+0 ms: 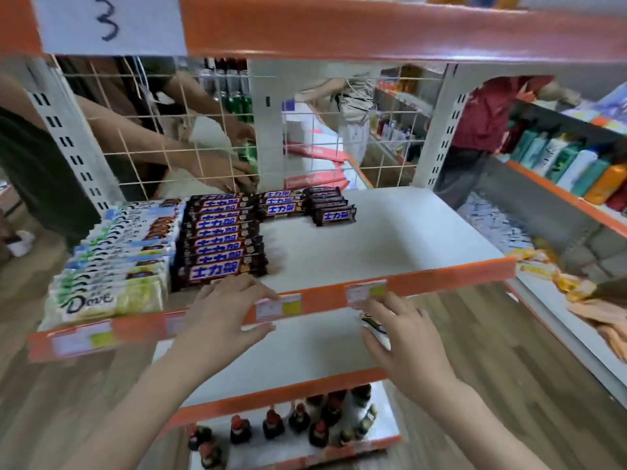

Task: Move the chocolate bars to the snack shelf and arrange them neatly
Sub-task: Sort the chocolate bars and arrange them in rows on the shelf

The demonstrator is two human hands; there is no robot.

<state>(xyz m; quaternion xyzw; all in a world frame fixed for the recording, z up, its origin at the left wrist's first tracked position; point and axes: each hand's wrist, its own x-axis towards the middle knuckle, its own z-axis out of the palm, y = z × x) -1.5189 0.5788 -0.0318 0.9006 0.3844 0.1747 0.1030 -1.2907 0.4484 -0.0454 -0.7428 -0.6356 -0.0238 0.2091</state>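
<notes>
On the white snack shelf (390, 239) lie several light Dove bars (112, 266) in a stack at the left. Beside them a column of dark Snickers bars (220, 242) runs front to back. Two shorter rows of Snickers bars (307, 206) sit at the back middle. My left hand (220, 313) rests over the shelf's orange front rail, fingertips just short of the frontmost Snickers bar, holding nothing. My right hand (403, 337) is below the rail to the right, its thumb and fingers holding a small white-and-dark wrapped bar (369, 325), mostly hidden.
A wire grid (390, 137) backs the shelf; behind it another person's arms reach among bottles. A white lower shelf (305, 351) lies under my hands, with dark bottles (298, 422) lower still. An orange shelf edge (373, 32) hangs overhead. At the right is a neighbouring shelf of bottles (563, 161).
</notes>
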